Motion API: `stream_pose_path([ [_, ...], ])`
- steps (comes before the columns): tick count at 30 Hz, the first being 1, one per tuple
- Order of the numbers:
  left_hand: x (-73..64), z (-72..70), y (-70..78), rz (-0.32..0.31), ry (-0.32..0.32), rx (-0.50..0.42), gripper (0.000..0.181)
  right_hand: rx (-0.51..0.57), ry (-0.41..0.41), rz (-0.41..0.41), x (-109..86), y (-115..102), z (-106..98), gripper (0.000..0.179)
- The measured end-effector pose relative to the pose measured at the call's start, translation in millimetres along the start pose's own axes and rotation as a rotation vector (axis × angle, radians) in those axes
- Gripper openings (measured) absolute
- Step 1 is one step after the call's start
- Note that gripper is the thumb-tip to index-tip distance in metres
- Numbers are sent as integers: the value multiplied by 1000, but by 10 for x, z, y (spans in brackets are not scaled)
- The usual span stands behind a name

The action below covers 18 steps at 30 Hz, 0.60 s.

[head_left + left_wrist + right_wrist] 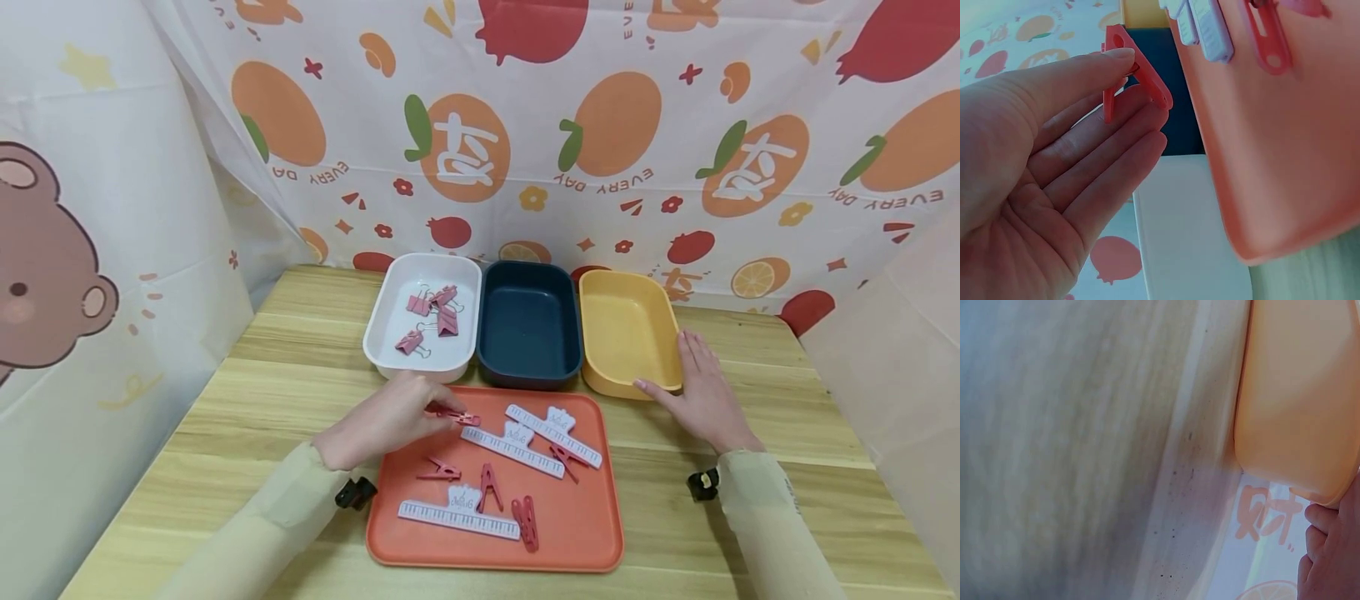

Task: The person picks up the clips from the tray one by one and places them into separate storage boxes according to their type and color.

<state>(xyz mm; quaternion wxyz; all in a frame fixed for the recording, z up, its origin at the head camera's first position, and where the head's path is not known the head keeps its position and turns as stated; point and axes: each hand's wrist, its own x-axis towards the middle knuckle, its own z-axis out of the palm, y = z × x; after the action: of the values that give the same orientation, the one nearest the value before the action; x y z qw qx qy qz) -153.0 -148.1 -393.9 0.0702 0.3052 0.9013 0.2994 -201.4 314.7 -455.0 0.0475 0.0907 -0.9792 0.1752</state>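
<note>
A clothespin is pinched by the left hand. Beyond the tray, a bin is touched by the outspread right hand.

A pinkish-red clothespin, pinched in the left hand, is above the tray's far left part; the yellow bin stands upright near the tabletop's far edge.

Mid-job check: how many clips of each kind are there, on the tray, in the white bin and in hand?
Red clothespins: 5, one of them in the left hand
White piano-key clips: 3
Pink binder clips: 4
Total: 12
</note>
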Motion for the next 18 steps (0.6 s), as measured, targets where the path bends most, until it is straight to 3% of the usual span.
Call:
stream_pose_path([
  [11, 95, -15, 61, 49, 32, 15, 25, 4, -3, 2, -11, -9, -6, 113],
  [18, 117, -27, 69, 39, 30, 16, 24, 9, -18, 8, -12, -43, -36, 112],
])
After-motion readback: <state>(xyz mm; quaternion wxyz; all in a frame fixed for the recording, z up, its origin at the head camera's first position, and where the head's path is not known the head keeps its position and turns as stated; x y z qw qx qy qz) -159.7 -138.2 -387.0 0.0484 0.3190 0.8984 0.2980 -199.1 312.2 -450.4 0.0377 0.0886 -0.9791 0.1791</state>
